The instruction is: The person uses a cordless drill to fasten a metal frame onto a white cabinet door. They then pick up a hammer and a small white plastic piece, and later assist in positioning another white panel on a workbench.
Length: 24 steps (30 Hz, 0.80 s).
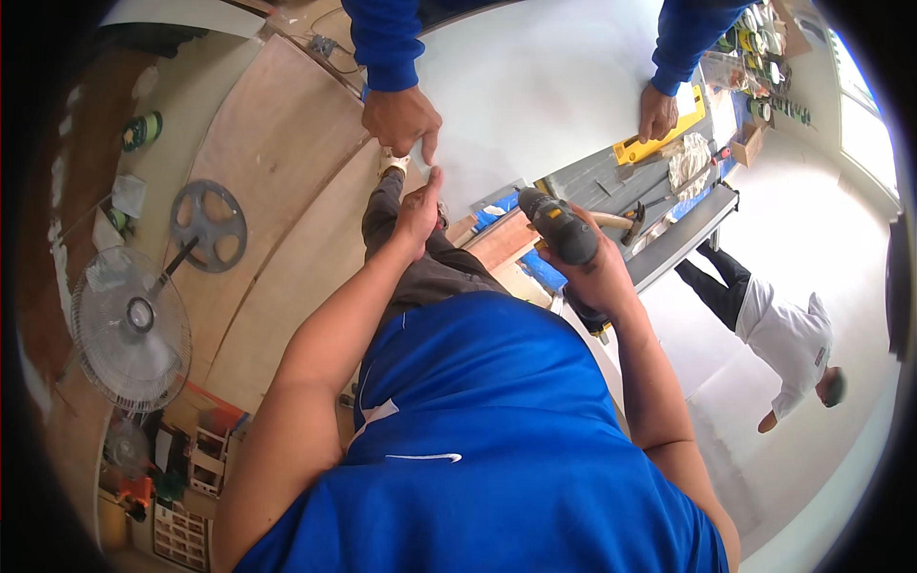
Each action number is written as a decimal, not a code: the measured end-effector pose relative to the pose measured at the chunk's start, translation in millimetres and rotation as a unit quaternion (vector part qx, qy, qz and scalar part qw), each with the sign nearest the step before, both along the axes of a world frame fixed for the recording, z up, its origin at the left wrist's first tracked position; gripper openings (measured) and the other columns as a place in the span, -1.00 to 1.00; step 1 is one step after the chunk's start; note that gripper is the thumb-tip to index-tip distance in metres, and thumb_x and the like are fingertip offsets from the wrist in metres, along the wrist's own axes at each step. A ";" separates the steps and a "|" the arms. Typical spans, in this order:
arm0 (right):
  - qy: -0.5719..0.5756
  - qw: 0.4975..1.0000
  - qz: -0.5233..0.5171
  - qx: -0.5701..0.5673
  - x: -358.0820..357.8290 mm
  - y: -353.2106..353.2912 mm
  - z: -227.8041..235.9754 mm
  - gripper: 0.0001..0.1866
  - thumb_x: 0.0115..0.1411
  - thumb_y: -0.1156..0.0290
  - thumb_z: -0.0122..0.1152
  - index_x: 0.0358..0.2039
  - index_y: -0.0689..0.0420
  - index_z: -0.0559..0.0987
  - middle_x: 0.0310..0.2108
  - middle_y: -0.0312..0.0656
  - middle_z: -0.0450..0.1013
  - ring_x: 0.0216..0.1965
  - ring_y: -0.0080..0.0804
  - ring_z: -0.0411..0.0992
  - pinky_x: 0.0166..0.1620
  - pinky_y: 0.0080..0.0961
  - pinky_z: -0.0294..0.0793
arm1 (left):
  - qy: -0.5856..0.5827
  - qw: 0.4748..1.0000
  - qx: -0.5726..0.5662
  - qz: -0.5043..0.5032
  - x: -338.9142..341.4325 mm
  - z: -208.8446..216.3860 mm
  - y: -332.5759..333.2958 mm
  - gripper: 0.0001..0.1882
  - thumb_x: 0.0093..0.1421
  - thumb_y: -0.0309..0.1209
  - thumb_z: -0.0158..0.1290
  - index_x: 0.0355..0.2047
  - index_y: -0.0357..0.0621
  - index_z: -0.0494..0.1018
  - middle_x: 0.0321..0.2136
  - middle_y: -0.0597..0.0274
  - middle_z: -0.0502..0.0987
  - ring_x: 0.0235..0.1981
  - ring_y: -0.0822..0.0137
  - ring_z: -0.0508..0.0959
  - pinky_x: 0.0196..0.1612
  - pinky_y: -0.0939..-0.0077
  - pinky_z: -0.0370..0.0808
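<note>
My right hand [597, 272] grips a dark grey and black cordless drill [564, 227] with small yellow parts; the drill points up and left toward the white panel [525, 91]. At the near left corner of that panel is my left hand [418, 218], one finger stretched out and the others partly hidden. Just beyond it, a co-worker's hand [401, 119] in a blue sleeve points down, its fingertip close to mine. The co-worker's other hand [657, 113] rests by the panel's right edge, at a yellow level-like tool [659, 134].
Right of the drill, a hammer [616, 220] and white cloth [690, 162] lie on a grey bench [683, 234]. A standing fan [134, 315] is at the left, beside plywood sheets [287, 134]. A person in white [783, 329] stands at the right.
</note>
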State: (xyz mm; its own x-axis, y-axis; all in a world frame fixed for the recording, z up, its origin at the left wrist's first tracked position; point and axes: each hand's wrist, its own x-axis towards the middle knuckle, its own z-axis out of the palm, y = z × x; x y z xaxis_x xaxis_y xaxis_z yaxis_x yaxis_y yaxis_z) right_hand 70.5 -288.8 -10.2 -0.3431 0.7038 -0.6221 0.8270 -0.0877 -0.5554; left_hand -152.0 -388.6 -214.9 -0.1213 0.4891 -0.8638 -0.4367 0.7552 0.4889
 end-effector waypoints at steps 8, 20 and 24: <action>-0.018 1.000 -0.009 -0.014 -0.5 1.1 -2.5 -0.23 0.14 0.16 0.51 0.29 0.07 0.36 -0.08 0.03 0.62 0.04 0.01 0.58 0.07 -0.24 0.51 | 0.010 1.000 0.009 -0.005 1.0 -4.4 -0.2 -0.27 0.34 0.38 -0.10 -0.66 0.01 0.25 -0.73 0.40 0.25 -0.68 0.50 0.28 -0.53 0.50 0.25; -0.016 0.999 -0.005 -0.027 -5.4 7.6 -3.4 -0.29 0.14 0.20 0.51 0.25 0.05 0.39 -0.07 -0.04 0.62 0.02 -0.10 0.60 0.07 -0.28 0.52 | 0.002 1.000 -0.007 0.000 1.3 -3.2 0.8 -0.28 0.34 0.37 -0.10 -0.63 0.00 0.27 -0.73 0.40 0.26 -0.69 0.49 0.29 -0.53 0.48 0.26; -0.042 0.998 -0.003 -0.038 -7.5 11.0 -2.7 -0.29 0.13 0.18 0.51 0.24 0.03 0.39 -0.06 -0.02 0.62 0.04 -0.02 0.58 0.08 -0.25 0.52 | 0.003 1.000 -0.007 0.002 0.9 -1.7 1.3 -0.28 0.35 0.36 -0.09 -0.65 0.01 0.24 -0.73 0.41 0.24 -0.69 0.49 0.28 -0.52 0.49 0.26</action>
State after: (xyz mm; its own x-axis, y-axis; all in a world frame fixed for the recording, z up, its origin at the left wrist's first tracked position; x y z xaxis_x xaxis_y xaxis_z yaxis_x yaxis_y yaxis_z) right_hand 63.0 -277.7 -12.9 -0.2834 0.6548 -0.7006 0.8698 -0.1321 -0.4753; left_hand -151.2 -387.3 -216.6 -0.1278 0.4756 -0.8703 -0.4376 0.7604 0.4799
